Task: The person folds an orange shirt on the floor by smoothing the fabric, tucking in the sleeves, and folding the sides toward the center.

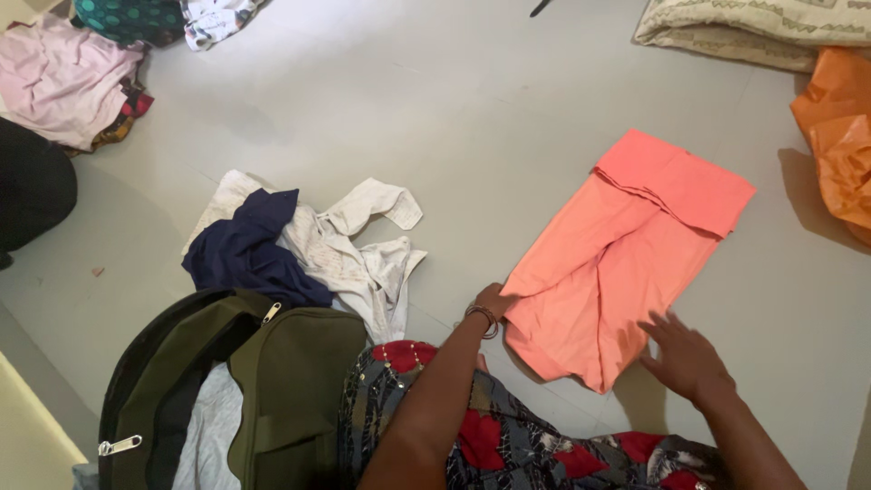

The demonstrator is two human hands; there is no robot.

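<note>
A salmon-pink garment (pixel 626 254) lies partly folded on the grey floor, its far end turned over. My left hand (pixel 494 301), a bangle on its wrist, grips the garment's near left edge. My right hand (pixel 685 358) hovers with fingers spread just off the near right corner, holding nothing. My lap, in a patterned red and grey dress (pixel 508 436), is at the bottom of the view.
An open olive backpack (pixel 245 381) sits at lower left, beside a pile of white and navy clothes (pixel 299 245). More clothes (pixel 63 77) lie at the top left. A cream patterned cloth (pixel 753 27) and an orange bag (pixel 839 136) are at the right.
</note>
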